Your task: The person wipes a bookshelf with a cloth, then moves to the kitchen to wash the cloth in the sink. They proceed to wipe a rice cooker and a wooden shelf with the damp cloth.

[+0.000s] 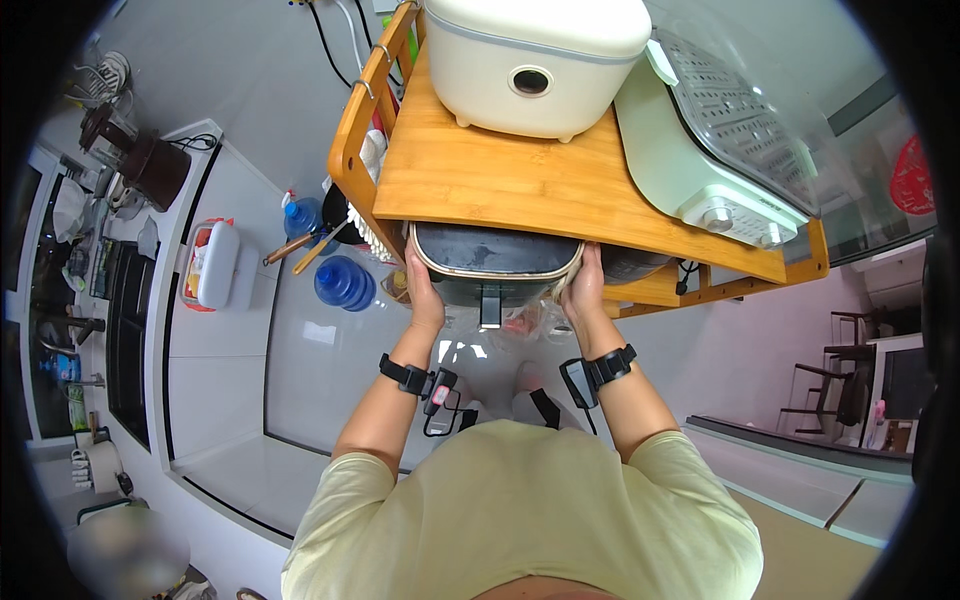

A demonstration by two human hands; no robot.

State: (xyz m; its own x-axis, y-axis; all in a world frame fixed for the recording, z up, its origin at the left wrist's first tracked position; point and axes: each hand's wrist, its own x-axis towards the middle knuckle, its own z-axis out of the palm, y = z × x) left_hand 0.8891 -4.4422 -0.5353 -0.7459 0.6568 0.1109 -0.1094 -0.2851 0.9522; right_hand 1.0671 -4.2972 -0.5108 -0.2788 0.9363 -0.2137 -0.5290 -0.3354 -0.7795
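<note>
A dark air fryer with a black top and a light rim projects from beneath the upper board of a bamboo rack. Its front handle points toward me. My left hand grips the left side, while my right hand presses against the right side. Something pale, perhaps a bundled cord, is at my right fingers. The back of the air fryer is hidden under the board. I cannot tell whether its base rests on the lower shelf.
On the rack top stand a cream appliance and a pale green appliance with knobs. A dark round appliance sits below, to the right. Blue water jugs stand on the floor to the left, beside pan handles.
</note>
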